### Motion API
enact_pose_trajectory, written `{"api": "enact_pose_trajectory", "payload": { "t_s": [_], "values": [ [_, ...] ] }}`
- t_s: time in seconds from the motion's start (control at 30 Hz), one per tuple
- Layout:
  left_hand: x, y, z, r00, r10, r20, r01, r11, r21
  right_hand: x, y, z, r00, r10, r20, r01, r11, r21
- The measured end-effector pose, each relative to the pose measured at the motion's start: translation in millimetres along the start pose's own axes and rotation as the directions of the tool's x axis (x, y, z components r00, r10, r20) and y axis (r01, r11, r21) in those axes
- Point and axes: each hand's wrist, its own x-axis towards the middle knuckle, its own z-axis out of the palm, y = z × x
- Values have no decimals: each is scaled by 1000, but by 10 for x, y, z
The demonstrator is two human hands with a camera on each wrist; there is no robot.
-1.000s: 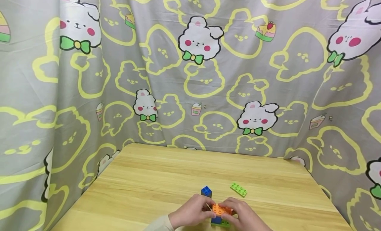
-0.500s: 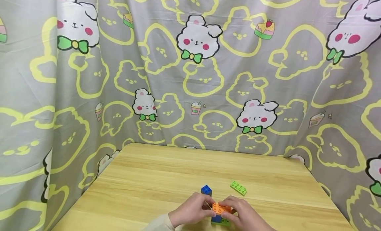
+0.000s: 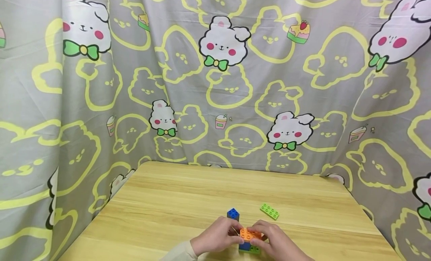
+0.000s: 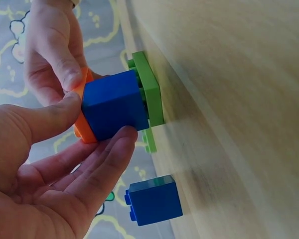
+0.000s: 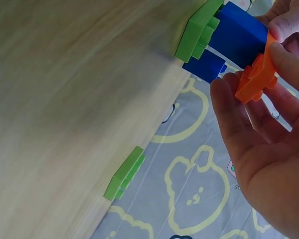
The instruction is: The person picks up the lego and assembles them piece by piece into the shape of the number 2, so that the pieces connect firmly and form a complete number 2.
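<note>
An orange studded building brick (image 3: 249, 234) lies flat on top of a blue block (image 4: 114, 104), which sits on the studs of a green plate (image 4: 152, 92) on the table. From the left side, my left hand (image 3: 215, 235) holds this stack, with thumb at the orange brick and fingers along the blue block. On the opposite side my right hand (image 3: 274, 240) pinches the orange brick, thumb on its near edge and fingers at its far side. In the right wrist view, the orange brick sticks out sideways beyond the blue block.
Behind my left hand a second blue block (image 3: 233, 214) stands upright on the wooden table (image 3: 161, 201). A loose light green plate (image 3: 269, 211) lies farther back to the right. Patterned curtains (image 3: 188, 85) enclose the table's back and sides.
Both hands keep their hold on the stack with hardly any movement. The whole head view has shifted slightly.
</note>
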Motion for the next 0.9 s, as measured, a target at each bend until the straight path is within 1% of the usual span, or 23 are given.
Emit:
{"api": "enact_pose_trajectory", "payload": {
  "t_s": [0.2, 0.33, 0.67, 0.9],
  "values": [
    [0, -9, -4, 1000, 11, -4, -11, 1000, 16, -6, -3, -1, 1000, 10, 10, -10, 1000, 8],
    [-2, -13, -10, 1000, 15, -9, -15, 1000, 24, -15, -3, -2, 1000, -3, 8, 2, 1000, 9],
    [-18, 22, -2, 1000, 6, -19, -5, 1000, 25, -21, -5, 13, 1000, -18, -13, 18, 1000, 9],
    [-17, 19, -1, 1000, 3, -11, -3, 1000, 27, -18, -6, 5, 1000, -13, -4, 13, 1000, 27]
  ]
}}
